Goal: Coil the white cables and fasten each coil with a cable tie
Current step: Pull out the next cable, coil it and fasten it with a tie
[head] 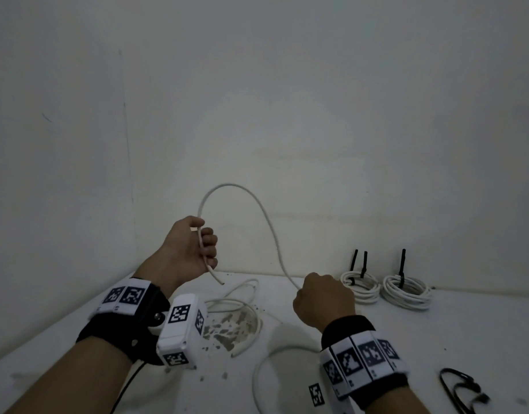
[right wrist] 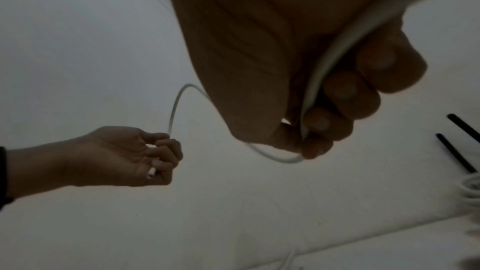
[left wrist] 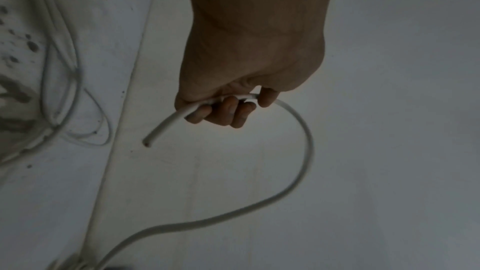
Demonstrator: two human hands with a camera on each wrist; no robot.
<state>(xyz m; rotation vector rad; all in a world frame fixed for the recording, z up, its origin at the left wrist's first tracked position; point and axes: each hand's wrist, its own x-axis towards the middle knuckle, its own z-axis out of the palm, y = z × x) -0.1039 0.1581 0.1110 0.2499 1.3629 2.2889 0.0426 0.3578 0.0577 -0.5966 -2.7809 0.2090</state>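
Observation:
A white cable [head: 258,204] arches up between my hands above the table. My left hand [head: 194,249] grips it near its cut end, which sticks out below the curled fingers [left wrist: 223,112]; the cut end [left wrist: 148,143] shows a reddish core. My right hand [head: 323,297] is closed around the same cable [right wrist: 337,54] further along, fingers [right wrist: 345,93] curled over it. From that hand the cable runs down to a loop [head: 275,354] on the table. More loose white cable [head: 242,303] lies below the left hand.
Two finished white coils [head: 361,286] [head: 406,291], each with a black tie standing up, sit at the back right by the wall. Spare black ties [head: 463,389] lie at the front right. The white table [head: 466,324] has chipped, dirty patches [head: 227,330] in the middle.

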